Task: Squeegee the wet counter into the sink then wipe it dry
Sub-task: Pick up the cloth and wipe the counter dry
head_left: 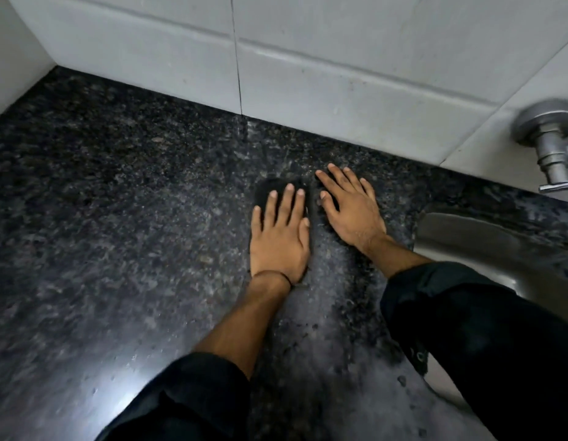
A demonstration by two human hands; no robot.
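Both hands lie flat, palms down, on the dark speckled counter (117, 218), just left of the steel sink (486, 249). Left hand (278, 237): fingers straight and slightly spread, gripping nothing; it presses on a dark, fuzzy-edged patch that shows past the fingertips, probably a dark cloth (270, 187), though against the black stone I cannot tell for certain. Right hand (349, 208): also spread flat, nearer the sink, with dark material beneath its fingers; nothing is pinched or curled around.

No squeegee is visible. A paler smeared band on the counter runs from the hands toward the viewer, with scattered droplets beside the sink rim, so the surface near the sink looks wet.

Judgement: wiping stage, not finished. A cloth of this kind should be light, soft and limp; it bunches readily and drags when soaked. Best controlled by flat palm pressure spread over its middle, as here, rather than by pinching an edge. The polished stone is likely slick under wet fingers.

Tap fitting (549, 144) sits on the tiled wall (340, 58) behind the sink
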